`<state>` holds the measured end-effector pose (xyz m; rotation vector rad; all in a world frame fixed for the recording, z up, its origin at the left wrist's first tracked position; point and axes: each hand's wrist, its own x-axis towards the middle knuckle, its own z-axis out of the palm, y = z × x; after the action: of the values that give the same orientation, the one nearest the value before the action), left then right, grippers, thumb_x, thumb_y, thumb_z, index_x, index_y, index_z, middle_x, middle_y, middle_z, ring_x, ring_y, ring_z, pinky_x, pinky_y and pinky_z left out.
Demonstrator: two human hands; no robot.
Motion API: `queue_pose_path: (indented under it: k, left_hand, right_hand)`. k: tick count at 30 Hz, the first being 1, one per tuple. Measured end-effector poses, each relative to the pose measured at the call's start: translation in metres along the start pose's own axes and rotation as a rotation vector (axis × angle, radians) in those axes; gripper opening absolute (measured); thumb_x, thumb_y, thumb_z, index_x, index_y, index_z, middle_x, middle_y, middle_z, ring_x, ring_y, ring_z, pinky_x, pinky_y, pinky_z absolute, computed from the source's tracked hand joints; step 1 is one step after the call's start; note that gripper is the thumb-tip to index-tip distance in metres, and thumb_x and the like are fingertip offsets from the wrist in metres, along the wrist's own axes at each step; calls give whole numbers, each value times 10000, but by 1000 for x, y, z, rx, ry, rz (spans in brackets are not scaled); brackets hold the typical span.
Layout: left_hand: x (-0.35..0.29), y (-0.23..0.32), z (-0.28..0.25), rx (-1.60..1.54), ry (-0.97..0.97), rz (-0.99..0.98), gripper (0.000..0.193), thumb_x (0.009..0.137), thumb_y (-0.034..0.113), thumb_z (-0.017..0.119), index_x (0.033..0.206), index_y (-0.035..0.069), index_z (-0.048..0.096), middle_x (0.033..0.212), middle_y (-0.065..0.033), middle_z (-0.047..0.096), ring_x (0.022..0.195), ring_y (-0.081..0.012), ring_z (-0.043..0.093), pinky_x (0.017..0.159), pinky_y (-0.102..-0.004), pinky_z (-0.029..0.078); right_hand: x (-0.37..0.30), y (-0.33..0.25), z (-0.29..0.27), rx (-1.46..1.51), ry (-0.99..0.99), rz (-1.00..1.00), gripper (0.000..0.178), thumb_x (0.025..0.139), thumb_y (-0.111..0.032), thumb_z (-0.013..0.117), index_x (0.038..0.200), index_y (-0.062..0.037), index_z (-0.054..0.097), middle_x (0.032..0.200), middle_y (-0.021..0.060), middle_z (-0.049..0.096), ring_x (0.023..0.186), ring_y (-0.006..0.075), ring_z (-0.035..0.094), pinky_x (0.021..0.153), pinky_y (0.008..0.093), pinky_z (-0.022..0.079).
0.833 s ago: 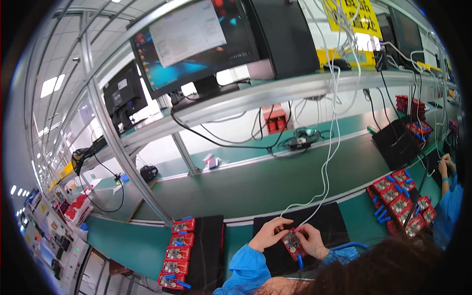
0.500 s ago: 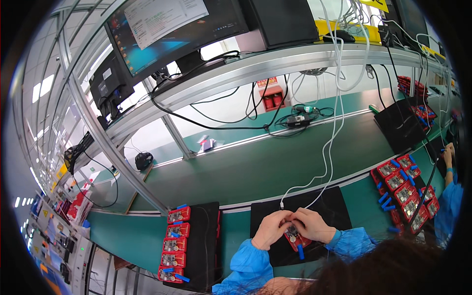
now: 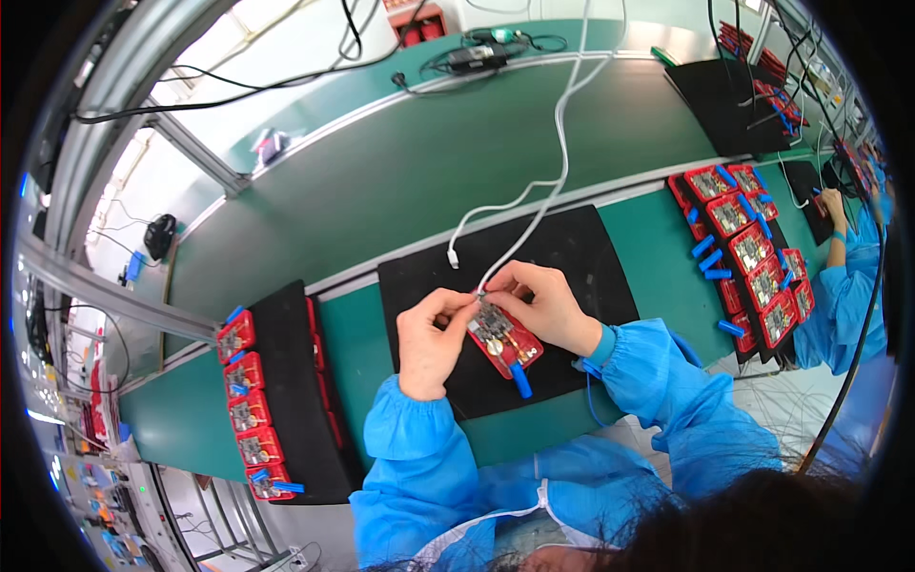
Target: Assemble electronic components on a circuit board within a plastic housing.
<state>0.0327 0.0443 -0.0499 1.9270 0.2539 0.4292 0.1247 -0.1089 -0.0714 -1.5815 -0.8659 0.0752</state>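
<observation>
Red board in hand, white cable at its edge

Red-cased circuit board sits between both hands over a black mat on a green bench. The left hand pinches the board's near end, fingers closed on it. The right hand grips the far end, its fingertips also clasping the plug of a white cable at the board's top edge; whether the plug is fully seated cannot be told. A second cable end lies loose on the mat. Left of the person, a column of red boards lines another mat; to the right, more red boards lie in a heap. Which pile is finished cannot be told, so plenty of work seems left. Another worker's hand shows far right.
</observation>
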Motion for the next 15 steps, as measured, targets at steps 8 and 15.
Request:
queue_pose_path:
  k: [8, 15]
  left_hand:
    - [-12, -3, 6, -38, -9, -34, 121, 798, -62, 703, 907, -13, 685, 803, -18, 658, 708, -58, 559, 655, -209, 470]
    - [-15, 2, 11, -4, 42, -69, 121, 779, -59, 708, 882, 3, 697, 774, -28, 673, 667, -63, 552, 629, -218, 464]
  right_hand:
    - [-13, -2, -5, -103, -59, 0, 122, 801, 3, 709, 858, -1, 600, 771, 86, 633, 664, 178, 662, 572, 273, 524]
    - [-15, -3, -10, -121, -78, 16, 117, 791, 9, 708, 824, -12, 599, 737, 80, 609, 611, 174, 634, 532, 273, 492]
